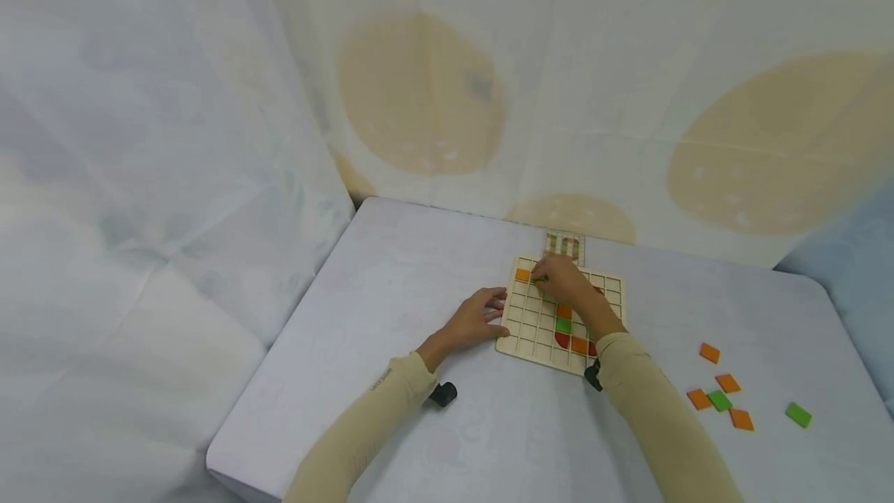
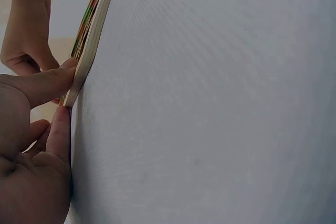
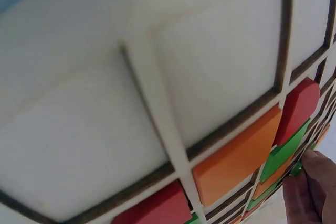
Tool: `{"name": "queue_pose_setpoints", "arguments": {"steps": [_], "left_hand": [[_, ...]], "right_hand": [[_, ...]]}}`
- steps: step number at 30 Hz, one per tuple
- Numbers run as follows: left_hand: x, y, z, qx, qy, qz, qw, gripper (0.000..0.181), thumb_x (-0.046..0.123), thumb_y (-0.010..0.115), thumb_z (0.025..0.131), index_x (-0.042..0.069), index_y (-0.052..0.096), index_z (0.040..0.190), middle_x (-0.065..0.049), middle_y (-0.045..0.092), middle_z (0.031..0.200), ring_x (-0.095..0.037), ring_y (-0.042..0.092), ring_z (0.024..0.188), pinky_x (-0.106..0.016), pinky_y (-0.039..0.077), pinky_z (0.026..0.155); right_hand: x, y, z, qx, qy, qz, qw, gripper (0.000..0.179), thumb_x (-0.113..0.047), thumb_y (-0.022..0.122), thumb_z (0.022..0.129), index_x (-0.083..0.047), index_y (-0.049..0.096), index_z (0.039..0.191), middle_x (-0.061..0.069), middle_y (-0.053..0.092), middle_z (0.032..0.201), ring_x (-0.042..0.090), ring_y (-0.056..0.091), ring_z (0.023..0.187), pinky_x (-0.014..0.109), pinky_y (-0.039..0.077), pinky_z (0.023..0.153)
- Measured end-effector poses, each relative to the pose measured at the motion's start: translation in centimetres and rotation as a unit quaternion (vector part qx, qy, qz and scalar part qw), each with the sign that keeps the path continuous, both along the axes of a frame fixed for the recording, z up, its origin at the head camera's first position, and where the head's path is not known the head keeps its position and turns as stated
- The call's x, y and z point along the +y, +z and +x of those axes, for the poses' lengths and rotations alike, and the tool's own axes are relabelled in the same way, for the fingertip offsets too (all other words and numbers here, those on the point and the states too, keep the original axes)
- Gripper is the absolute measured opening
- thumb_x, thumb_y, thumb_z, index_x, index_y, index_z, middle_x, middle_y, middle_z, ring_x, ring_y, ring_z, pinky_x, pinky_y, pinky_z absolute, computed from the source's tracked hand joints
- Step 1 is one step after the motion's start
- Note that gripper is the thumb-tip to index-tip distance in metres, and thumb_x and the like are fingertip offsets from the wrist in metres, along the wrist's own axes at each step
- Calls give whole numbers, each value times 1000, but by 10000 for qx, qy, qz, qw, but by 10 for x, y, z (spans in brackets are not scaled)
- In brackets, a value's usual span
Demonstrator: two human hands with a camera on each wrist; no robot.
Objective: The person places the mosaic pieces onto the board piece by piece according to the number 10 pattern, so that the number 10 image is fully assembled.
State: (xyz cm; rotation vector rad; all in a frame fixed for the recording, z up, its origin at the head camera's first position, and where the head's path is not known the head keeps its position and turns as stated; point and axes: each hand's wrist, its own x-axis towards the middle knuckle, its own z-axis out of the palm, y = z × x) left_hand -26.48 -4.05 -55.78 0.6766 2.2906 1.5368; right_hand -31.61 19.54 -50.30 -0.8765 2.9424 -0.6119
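R hand [image 1: 567, 282] pinches green tile [image 1: 538, 279] over far-L part of board [image 1: 528, 317], just R of orange tile [image 1: 521, 275]; L hand [image 1: 472, 320], fingers spread, touches L edge.

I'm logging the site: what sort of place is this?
Probably a curtained-off workspace: patterned cloth hangs behind and beside a table, which holds a grid board and loose tiles.

The place was a small enclosure screened with cloth; whether it stood in a home, lab or office could not be told. A far curtain [image 1: 580, 76] with big tan rounds hung just beyond a pale, round-cornered table [image 1: 363, 293], while a creased, cloudy-toned left curtain [image 1: 140, 146] and a bluish right drape [image 1: 855, 235] showed at the sides.
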Motion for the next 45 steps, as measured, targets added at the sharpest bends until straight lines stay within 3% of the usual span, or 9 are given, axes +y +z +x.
{"name": "queue_pose_setpoints", "arguments": {"steps": [7,11,18,23,29,33,39,42,45], "left_hand": [[-1,1,0,-4,-35,-37,10000,82,5,81,80,6,36,148,-4,46,139,-12,51,119,-16,48,95],[0,1,-1,40,-13,-50,10000,82,5,81,80,6,36,148,-4,47,138,-12,51,119,-16,48,95],[4,-4,-1,-41,-76,-26,10000,83,4,81,80,6,35,149,-3,46,139,-13,50,120,-15,47,96],[3,-5,0,-41,-26,-74,10000,83,3,81,79,7,35,148,-3,46,138,-12,50,119,-14,47,95],[1,-5,-3,25,-7,-112,9999,82,5,81,79,8,37,148,-2,47,138,-11,50,119,-14,47,94],[-1,-7,-6,43,-22,-172,9998,83,7,82,79,8,37,148,-2,47,138,-10,51,119,-14,48,93],[-2,-8,-7,152,-44,-135,9998,83,7,82,78,7,37,148,-3,47,138,-12,51,118,-14,48,93],[-1,-8,-7,137,-43,-125,9998,83,7,83,78,7,37,148,-3,47,137,-11,51,118,-13,48,93],[1,-9,-7,83,-48,-101,9999,84,7,83,78,7,37,148,-2,47,137,-11,51,118,-13,47,93]], "right_hand": [[-4,5,4,84,288,168,9994,11,4,69,87,5,75,96,21,67,110,39,61,106,54,49,95],[-3,9,7,154,406,205,9988,10,3,65,90,3,75,92,25,61,123,41,59,111,57,46,98],[31,29,16,583,-465,-780,9942,17,4,63,90,8,71,105,25,54,134,42,57,113,53,54,86],[78,47,31,551,-1225,-687,9886,18,3,60,91,9,70,106,25,57,128,44,54,116,55,54,85],[139,43,61,432,-1834,-372,9814,17,4,61,89,10,70,102,29,61,117,46,56,108,58,54,81],[171,32,85,-26,-2251,-127,9743,20,0,64,89,7,69,106,31,59,119,48,54,108,61,52,83],[204,21,115,-1062,-2845,156,9527,29,-11,67,89,5,66,113,34,55,117,51,50,104,64,49,82],[214,18,128,-1360,-2978,145,9448,34,-14,70,87,6,66,114,34,56,115,49,50,102,61,52,79],[222,14,137,-1391,-2950,106,9453,37,-14,74,83,6,66,113,31,59,111,47,53,98,57,54,77]]}}
